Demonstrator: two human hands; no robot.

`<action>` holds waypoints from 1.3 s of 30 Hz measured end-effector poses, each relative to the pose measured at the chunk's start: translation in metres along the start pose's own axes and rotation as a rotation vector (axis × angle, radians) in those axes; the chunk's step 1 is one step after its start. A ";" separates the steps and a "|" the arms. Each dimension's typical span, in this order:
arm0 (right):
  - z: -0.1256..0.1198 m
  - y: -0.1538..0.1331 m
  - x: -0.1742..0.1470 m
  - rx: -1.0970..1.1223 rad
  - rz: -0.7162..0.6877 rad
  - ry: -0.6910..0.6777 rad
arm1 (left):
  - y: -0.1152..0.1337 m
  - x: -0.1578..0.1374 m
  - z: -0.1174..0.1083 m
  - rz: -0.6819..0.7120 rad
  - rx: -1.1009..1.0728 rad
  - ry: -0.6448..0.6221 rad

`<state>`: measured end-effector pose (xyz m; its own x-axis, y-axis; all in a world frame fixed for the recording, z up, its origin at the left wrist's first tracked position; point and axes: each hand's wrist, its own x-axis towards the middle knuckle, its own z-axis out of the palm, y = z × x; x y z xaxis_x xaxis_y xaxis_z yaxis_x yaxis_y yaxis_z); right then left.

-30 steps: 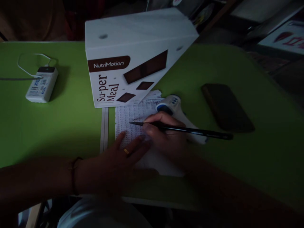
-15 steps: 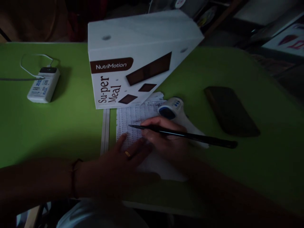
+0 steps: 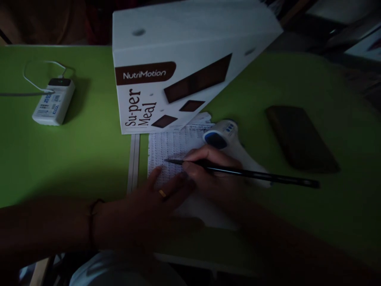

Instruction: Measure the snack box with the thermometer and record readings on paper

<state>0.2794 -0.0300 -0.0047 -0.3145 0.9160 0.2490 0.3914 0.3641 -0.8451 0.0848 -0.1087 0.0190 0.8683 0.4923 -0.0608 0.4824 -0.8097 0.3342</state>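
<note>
My right hand (image 3: 214, 174) is closed around a long black pen (image 3: 253, 173), its tip pointing left over a sheet of paper (image 3: 166, 149) covered in rows of small marks. Whether the tip touches the paper, I cannot tell. Flat across the lower part of the sheet lies my left hand (image 3: 149, 214), fingers spread, a gold ring on one finger and a dark cord at the wrist. Just beyond my right hand rests a white handheld device with a blue screen (image 3: 216, 140), possibly an infrared thermometer, partly hidden by the hand.
A large white box (image 3: 133, 93) with brown print stands behind the paper. To the left are a white power bank (image 3: 55, 103) with cables and a grey strip (image 3: 133, 159). A dark phone-like case (image 3: 300, 137) lies at the right on the green table (image 3: 98, 155).
The whole view has shifted and come slightly closer, so the box looks larger. The pen stays in my right hand, its tip in nearly the same part of the sheet; my left hand stays flat.
</note>
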 end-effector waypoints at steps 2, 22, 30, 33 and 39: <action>0.000 -0.001 0.000 0.000 0.005 -0.020 | 0.000 0.000 0.001 -0.010 0.004 0.010; -0.004 -0.012 0.000 -0.060 0.034 -0.089 | 0.001 0.002 0.003 -0.008 0.009 0.015; -0.004 -0.003 -0.001 -0.052 0.036 -0.059 | 0.002 0.003 0.000 -0.026 0.018 -0.013; -0.005 -0.004 -0.002 -0.040 0.045 -0.095 | 0.001 0.002 0.000 -0.017 0.009 0.002; -0.005 0.000 -0.003 -0.048 0.051 -0.092 | 0.001 0.002 0.002 -0.011 0.036 0.016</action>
<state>0.2845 -0.0320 -0.0027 -0.3706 0.9150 0.1597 0.4490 0.3270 -0.8316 0.0867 -0.1090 0.0175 0.8611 0.5061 -0.0494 0.4962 -0.8150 0.2991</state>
